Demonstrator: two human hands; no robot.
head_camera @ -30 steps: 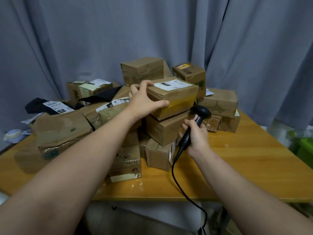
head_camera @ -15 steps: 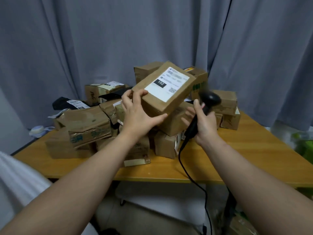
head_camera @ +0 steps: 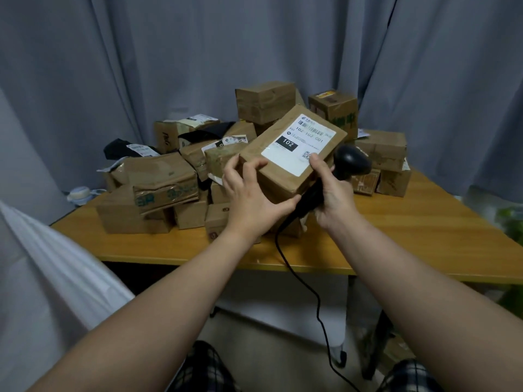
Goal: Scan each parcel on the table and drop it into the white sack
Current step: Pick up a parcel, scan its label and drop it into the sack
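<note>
My left hand [head_camera: 250, 198] grips a brown cardboard parcel [head_camera: 285, 165] by its near left corner, tilted so its white label marked 102 faces me. My right hand [head_camera: 332, 190] holds the black barcode scanner [head_camera: 351, 162] by its handle, with the thumb resting on the parcel's right edge. The scanner head sits just right of the parcel, and its black cable [head_camera: 311, 292] hangs down off the table. A pile of several more brown parcels [head_camera: 164, 182] covers the wooden table [head_camera: 424, 230]. The white sack [head_camera: 53, 292] shows at the lower left.
Grey curtains [head_camera: 169, 52] hang behind the table. A small white object [head_camera: 79, 192] lies at the table's far left edge. Something green [head_camera: 512, 219] sits blurred at the right edge. The table's right front part is bare wood.
My left hand lifted the labelled parcel off the pile and tilted its label toward me. My right hand brought the scanner up against the parcel's right side. The view pulled back, showing the white sack.
</note>
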